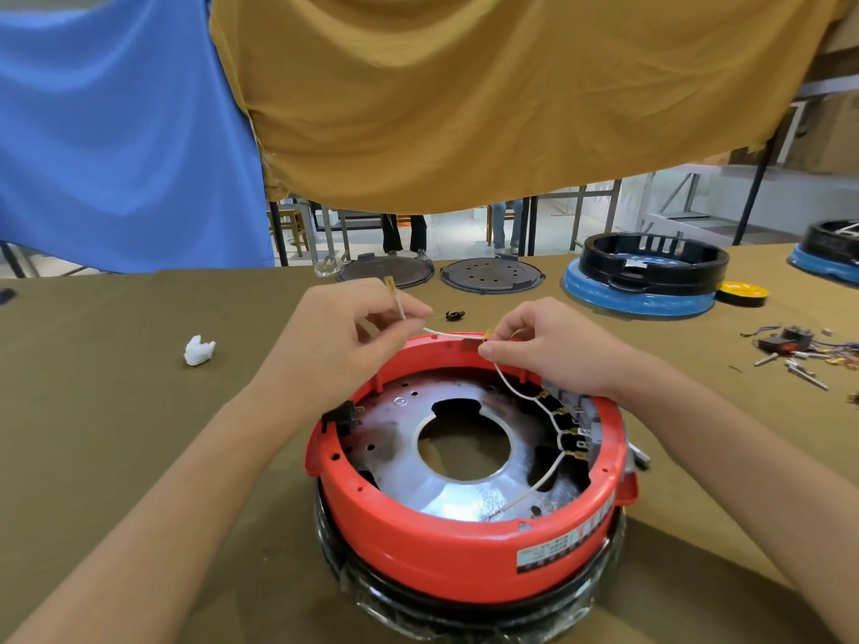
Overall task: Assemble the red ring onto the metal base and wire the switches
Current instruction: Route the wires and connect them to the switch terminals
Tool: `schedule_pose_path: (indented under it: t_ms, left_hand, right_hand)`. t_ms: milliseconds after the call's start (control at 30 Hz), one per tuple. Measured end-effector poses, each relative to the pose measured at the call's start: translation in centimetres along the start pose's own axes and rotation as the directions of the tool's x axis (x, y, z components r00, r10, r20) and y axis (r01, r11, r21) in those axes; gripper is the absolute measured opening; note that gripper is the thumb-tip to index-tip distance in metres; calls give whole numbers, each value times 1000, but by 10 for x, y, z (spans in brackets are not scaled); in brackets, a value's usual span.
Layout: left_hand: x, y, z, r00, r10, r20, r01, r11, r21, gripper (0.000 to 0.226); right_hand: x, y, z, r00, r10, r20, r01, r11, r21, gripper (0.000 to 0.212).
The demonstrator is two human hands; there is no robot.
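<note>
Overhead, white wire (pixel 458 336) stretched left-right, both hands pinching, red ring (pixel 446 550) below

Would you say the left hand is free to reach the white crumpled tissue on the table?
Probably not yet: the left hand is pinching the white wire, though nothing blocks the path to the tissue.

The red ring (pixel 446 546) sits upright on the shiny metal base (pixel 469 485), which has a round central hole. A white wire (pixel 548 413) links the switches (pixel 576 425) along the ring's right inner wall, its free end raised.
</note>
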State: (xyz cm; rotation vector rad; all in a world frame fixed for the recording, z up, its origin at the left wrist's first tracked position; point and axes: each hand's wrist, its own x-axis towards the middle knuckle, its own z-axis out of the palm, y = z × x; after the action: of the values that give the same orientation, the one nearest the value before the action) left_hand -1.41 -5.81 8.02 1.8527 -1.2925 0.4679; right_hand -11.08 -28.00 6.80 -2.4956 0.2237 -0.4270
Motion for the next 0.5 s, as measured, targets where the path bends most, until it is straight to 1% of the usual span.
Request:
schedule_pose_path:
  t_ms: [33, 100, 133, 167, 200, 267, 333, 500]
  left_hand:
    - [1, 0, -2, 1000, -16, 21, 18, 998, -62, 8]
    - [2, 0, -7, 995, -36, 90, 52, 982, -182, 17]
    - [3, -1, -8, 991, -38, 126, 67, 970, -233, 17]
    - [3, -2, -10, 988, -33, 151, 73, 960, -271, 11]
    - [3, -3, -11, 986, -26, 162, 74, 951, -300, 5]
    - [3, -4, -12, 991, -7, 132, 49, 945, -323, 9]
    - [3, -4, -12, 996, 24, 81, 0, 961, -277, 11]
    - [1, -4, -11, 995, 96, -18, -97, 993, -66, 15]
  right_hand:
    - [0, 0, 0, 1000, -1, 1, 1, 1000, -2, 20]
    - [0, 0, 0, 1000, -3, 6, 3, 1000, -3, 20]
    - [0, 0, 0, 1000, -2, 8, 2, 1000, -6, 20]
    - [0, 0, 1, 1000, -2, 10, 3, 1000, -7, 20]
    - [1, 0, 1, 1000, -4, 11, 4, 1000, -7, 20]
    - [1, 0, 0, 1000, -5, 9, 5, 1000, -3, 20]
    - [1, 0, 0, 1000, -2, 15, 2, 1000, 3, 19]
    - [0, 0, 0, 1000, -1, 16, 1, 1000, 0, 19]
